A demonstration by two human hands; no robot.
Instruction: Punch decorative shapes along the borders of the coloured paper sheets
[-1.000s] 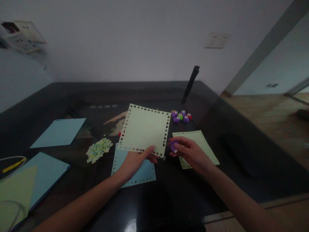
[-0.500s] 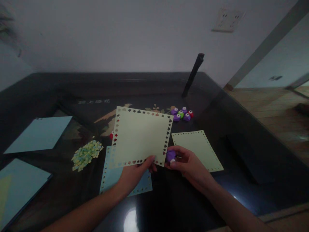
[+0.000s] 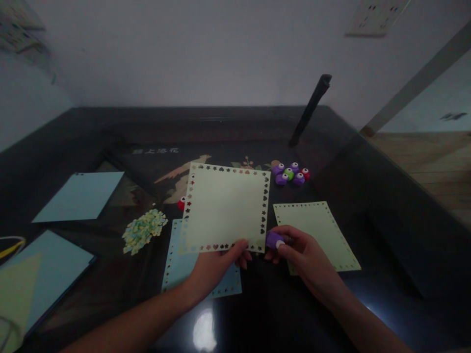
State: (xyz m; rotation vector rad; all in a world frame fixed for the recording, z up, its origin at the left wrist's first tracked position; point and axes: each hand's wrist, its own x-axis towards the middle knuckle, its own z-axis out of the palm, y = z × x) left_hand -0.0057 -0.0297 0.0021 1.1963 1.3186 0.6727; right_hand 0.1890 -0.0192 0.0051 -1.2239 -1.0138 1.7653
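Black glossy bench (image 3: 128, 125), pushed up to the wall, carries everything. Stack of blue sheets (image 3: 61, 255) at near left, pale green sheet (image 3: 18, 284) on top. Single blue sheet (image 3: 83, 196) beyond it, a few holes at its far edge.

Pale green card (image 3: 228, 208) is up in the left hand over the middle of the bench; star and heart cutouts run along all four edges. Below it lies a blue punched sheet (image 3: 184, 269), partly covered by card and hand. Green punched sheet (image 3: 312, 228) lies to the right, partly behind the right hand.

Left hand (image 3: 217, 267): grip pinches the card's near edge toward the right corner, thumb on top, fingers underneath. Right hand (image 3: 301, 250): grip closed around a purple craft punch (image 3: 274, 240), white button by the thumb. Punch is at the card's lower right edge; can't tell if paper is in the slot.

Black rod (image 3: 311, 110) tilts up at far right. Confetti pile (image 3: 144, 231), green and blue, left of the card. Punch cluster (image 3: 290, 174) beyond the card's right corner: four purple, one green, one red. Another red punch (image 3: 181, 203) peeks out at the card's left edge.
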